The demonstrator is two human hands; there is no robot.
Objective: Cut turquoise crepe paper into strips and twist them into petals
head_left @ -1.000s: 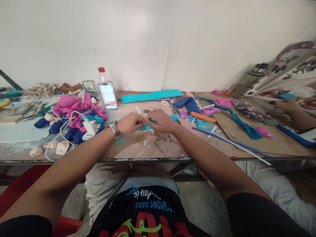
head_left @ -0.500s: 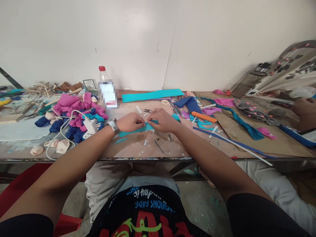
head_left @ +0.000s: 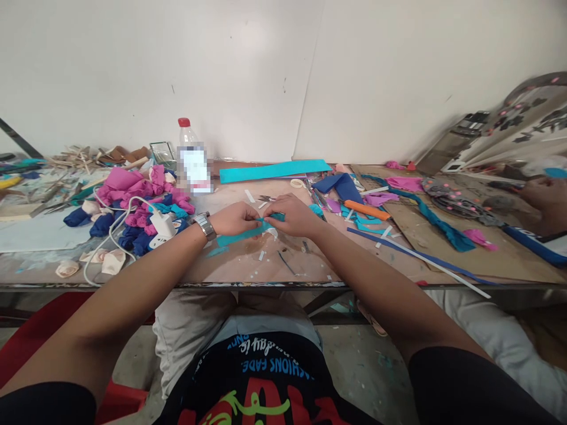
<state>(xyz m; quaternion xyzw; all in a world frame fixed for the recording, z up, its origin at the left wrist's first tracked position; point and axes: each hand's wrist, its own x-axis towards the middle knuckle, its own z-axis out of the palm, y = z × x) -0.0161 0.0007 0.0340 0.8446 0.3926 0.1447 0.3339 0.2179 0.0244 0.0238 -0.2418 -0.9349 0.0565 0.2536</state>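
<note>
A turquoise crepe-paper strip (head_left: 241,237) is pinched between my two hands, just above the table. My left hand (head_left: 234,219), with a metal watch at the wrist, has its thumb and fingers closed on the strip. From the other side, my right hand (head_left: 290,213) grips it too, fingers pressed together. The strip's free end slants down to the left below my left hand. Behind my hands lie dark-handled scissors (head_left: 266,198), partly hidden. A longer turquoise strip (head_left: 274,170) lies flat toward the wall.
Pink and blue crepe-paper flowers (head_left: 133,200) are heaped on the left beside a white plug and cable (head_left: 162,224). A phone (head_left: 195,169) leans on a red-capped bottle (head_left: 184,123). An orange tool (head_left: 367,209) and scraps lie right. Another person's hand (head_left: 543,192) is at far right.
My hands stay nearly in place, both still pinching the strip. The strip's hanging end looks slightly narrower and has shifted a little to the right.
</note>
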